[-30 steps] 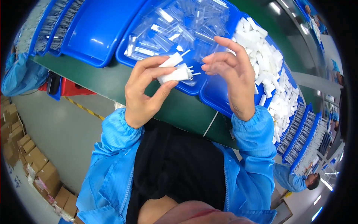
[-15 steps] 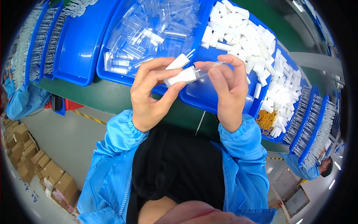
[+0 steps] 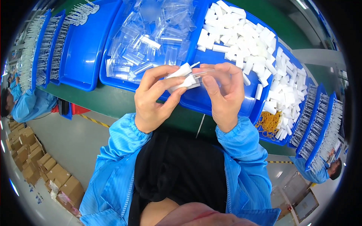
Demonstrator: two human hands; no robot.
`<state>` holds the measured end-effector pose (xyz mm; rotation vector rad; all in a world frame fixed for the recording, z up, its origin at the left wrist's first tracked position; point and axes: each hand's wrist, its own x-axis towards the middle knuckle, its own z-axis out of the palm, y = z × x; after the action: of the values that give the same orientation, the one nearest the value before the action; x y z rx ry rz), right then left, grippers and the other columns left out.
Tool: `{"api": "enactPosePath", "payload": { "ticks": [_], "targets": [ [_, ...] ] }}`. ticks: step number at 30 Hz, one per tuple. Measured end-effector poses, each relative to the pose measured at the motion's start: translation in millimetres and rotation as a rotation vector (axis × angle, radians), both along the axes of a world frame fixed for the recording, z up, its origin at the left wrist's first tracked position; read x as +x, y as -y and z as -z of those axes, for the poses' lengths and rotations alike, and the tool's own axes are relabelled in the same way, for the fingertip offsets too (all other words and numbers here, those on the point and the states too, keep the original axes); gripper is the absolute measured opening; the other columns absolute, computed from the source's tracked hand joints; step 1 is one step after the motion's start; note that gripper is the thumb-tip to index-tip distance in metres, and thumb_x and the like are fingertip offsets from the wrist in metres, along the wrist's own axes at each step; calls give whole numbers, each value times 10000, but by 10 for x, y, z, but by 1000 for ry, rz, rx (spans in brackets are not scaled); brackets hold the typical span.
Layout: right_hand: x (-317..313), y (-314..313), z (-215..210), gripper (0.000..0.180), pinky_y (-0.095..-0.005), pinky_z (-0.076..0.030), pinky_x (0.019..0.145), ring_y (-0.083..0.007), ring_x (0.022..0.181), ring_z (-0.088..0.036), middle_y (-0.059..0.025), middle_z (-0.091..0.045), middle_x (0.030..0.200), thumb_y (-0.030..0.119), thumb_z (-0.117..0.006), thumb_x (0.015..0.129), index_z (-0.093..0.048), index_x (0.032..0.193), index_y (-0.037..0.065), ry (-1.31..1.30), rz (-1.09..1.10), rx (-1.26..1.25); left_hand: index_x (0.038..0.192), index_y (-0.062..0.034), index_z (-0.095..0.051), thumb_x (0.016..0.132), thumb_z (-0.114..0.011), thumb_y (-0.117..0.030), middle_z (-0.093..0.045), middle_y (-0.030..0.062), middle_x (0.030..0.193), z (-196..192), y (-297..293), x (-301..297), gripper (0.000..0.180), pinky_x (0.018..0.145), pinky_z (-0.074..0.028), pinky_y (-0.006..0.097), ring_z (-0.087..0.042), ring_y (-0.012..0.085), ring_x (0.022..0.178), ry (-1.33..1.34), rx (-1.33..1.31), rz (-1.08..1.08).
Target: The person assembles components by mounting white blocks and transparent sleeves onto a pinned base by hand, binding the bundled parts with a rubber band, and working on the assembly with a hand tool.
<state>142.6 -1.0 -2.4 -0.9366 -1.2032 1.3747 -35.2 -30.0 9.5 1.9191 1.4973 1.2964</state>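
My left hand (image 3: 152, 100) is closed on small white blocks. One white block (image 3: 182, 71) with a thin pale rod jutting from its end lies tilted between the fingers. Just below it, a second white piece (image 3: 189, 81) is pinched near the fingertips. Close beside, my right hand (image 3: 225, 96) grips a clear plastic sleeve (image 3: 205, 71) between thumb and fingers. The sleeve's near end lies at the white pieces; whether it is around one of them I cannot tell. Both hands are over the front of the blue trays.
A blue tray (image 3: 103, 73) of clear plastic sleeves (image 3: 151, 41) is ahead. To its right lie heaped white blocks (image 3: 241, 34) and yellow rubber bands (image 3: 269, 124). Blue racks (image 3: 318, 126) of thin parts stand at both sides. Co-workers (image 3: 28, 105) sit at either edge.
My right hand has come a little left, bringing the sleeve closer to the white pieces. The lower white piece in my left hand has turned.
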Motion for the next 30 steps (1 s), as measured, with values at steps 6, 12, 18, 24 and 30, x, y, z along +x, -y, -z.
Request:
{"api": "enactPosePath", "payload": {
  "ticks": [6,12,18,24,30],
  "targets": [
    [143,-128,-17,305,-297,-501,900,-182,1015,-651,-155,-685,1042,70,-708,895,-491,1103,16,78,-83,-17,1035,-55,-728,756,-782,28,-606,119,1161,-21,19,-43,296,775,-566,321,-650,260,1018,8,-38,80],
    [125,-30,-12,255,-308,-496,909,-174,990,-655,-121,-683,1010,74,-744,864,-561,1032,17,138,-75,47,1084,-87,-728,726,-809,7,-596,117,1194,-21,73,-16,379,793,-581,328,-651,264,1036,-32,-43,40],
    [189,-80,-64,273,-330,-475,954,-177,985,-656,-134,-695,1003,65,-744,860,-551,1048,21,138,-118,71,1128,-53,-706,758,-788,-5,-560,147,1252,-72,130,-44,382,870,-563,345,-615,301,1128,93,-56,108],
    [187,-35,-125,231,-350,-446,976,-198,1103,-581,-139,-658,1062,93,-708,876,-555,1040,39,95,-128,-28,1150,-29,-700,860,-676,30,-558,159,1254,8,139,-195,298,972,-517,387,-581,305,1185,478,-189,231],
    [32,86,-59,330,-308,-487,931,-191,1037,-635,-138,-606,1117,15,-773,819,-537,1049,16,27,-119,4,1098,-10,-719,835,-676,79,-568,163,1233,17,181,-69,281,985,-528,373,-604,335,1174,594,-137,206]
  ]
}}
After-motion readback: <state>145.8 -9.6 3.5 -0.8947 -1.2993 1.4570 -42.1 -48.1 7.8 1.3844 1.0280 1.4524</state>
